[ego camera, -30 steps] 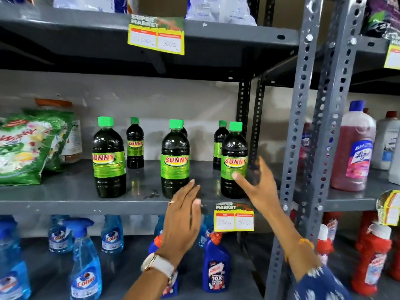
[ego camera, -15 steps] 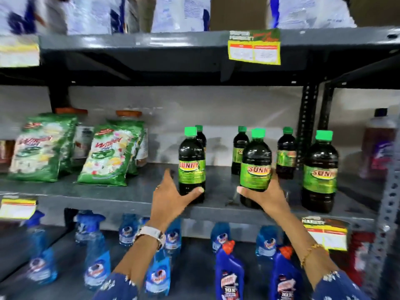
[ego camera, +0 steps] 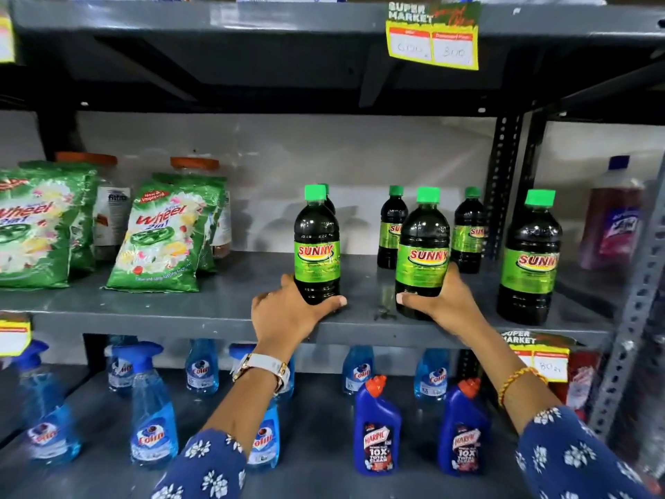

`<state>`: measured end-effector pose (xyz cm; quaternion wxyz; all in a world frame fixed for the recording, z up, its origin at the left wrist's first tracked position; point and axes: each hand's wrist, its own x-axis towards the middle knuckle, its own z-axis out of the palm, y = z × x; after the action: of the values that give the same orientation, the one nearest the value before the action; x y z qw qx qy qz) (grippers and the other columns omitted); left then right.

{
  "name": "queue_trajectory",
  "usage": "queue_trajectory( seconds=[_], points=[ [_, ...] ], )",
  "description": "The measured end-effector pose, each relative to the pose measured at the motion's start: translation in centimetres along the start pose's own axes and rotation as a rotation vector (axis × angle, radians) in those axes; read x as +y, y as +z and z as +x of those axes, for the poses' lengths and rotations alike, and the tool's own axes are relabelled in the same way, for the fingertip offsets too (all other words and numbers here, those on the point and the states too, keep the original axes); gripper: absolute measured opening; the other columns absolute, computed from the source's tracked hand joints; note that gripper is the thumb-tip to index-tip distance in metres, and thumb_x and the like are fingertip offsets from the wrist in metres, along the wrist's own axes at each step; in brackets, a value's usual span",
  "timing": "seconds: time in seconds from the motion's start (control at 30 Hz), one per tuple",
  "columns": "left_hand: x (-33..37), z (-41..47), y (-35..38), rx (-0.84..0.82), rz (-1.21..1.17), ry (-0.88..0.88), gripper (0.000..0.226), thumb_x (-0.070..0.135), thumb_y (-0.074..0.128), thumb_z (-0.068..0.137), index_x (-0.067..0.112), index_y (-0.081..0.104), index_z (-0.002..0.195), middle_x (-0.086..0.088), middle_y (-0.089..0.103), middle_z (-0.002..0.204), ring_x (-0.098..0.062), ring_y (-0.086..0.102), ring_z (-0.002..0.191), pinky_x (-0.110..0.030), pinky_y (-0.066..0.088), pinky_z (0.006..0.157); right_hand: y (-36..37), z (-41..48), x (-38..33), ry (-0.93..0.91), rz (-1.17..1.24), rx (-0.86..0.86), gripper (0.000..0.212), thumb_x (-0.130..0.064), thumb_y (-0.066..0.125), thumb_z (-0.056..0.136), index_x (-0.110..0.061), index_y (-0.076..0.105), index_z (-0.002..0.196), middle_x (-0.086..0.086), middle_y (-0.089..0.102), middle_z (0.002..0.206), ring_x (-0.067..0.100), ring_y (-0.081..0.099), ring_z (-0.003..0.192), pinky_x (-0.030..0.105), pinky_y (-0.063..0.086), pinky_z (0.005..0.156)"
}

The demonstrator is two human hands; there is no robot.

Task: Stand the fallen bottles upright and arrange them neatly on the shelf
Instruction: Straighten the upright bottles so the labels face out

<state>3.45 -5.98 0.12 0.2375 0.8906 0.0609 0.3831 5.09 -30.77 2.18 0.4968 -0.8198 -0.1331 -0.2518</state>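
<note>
Now left hand (ego camera: 288, 315) and right hand (ego camera: 440, 306) each grip an upright bottle near the shelf (ego camera: 144, 311) edge.

Head view, close, facing shelf (ego camera: 216, 311)

Shop aisle, cleaning-goods section. Grey slotted-steel shelving (ego camera: 223, 311) stocked in rows with repeated retail products: green-capped SUNNY bottles (ego camera: 529, 261), Wheel detergent packets (ego camera: 162, 235), Colin spray bottles (ego camera: 153, 408), Harpic toilet cleaner (ego camera: 376, 426). Yellow price tags (ego camera: 433, 41) printed "SUPER MARKET", with handwritten figures, clipped to shelf edges. Same item stocked several deep, labels mostly facing outward, as for sale.
</note>
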Motion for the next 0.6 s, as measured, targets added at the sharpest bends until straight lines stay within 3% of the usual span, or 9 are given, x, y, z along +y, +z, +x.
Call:
queue_trajectory(
  seconds=[0.13,0.37,0.6],
  points=[
    [0.03,-0.26,-0.13,0.025,0.017,0.008,0.085,0.088,0.052,0.05,0.016,0.049,0.095,-0.005,0.07,0.083,-0.027,0.066,0.081,-0.035,0.043,0.075,0.0,-0.15,-0.18,0.014,-0.029,0.009,0.062,-0.031,0.084,0.055,-0.036,0.036,0.093,-0.009,0.055,0.095,0.009,0.055,0.082,0.028,0.042,0.072],
    [0.06,-0.53,-0.4,0.015,0.042,0.0,0.085,0.089,0.048,0.051,0.015,0.046,0.094,-0.007,0.069,0.085,-0.03,0.065,0.08,-0.034,0.044,0.067,0.08,-0.24,-0.2,0.027,-0.04,0.032,0.067,-0.028,0.084,0.056,-0.021,0.038,0.104,-0.012,0.054,0.087,0.006,0.054,0.078,0.028,0.041,0.069],
    [0.07,-0.55,-0.2,0.041,0.042,0.014,0.082,0.092,0.042,0.051,0.019,0.042,0.089,-0.006,0.069,0.082,-0.029,0.065,0.076,-0.033,0.04,0.063,0.03,-0.39,-0.18,0.009,-0.042,0.038,0.066,-0.027,0.084,0.055,-0.022,0.037,0.102,-0.016,0.053,0.086,-0.004,0.051,0.077,0.015,0.038,0.057]
  ],
)
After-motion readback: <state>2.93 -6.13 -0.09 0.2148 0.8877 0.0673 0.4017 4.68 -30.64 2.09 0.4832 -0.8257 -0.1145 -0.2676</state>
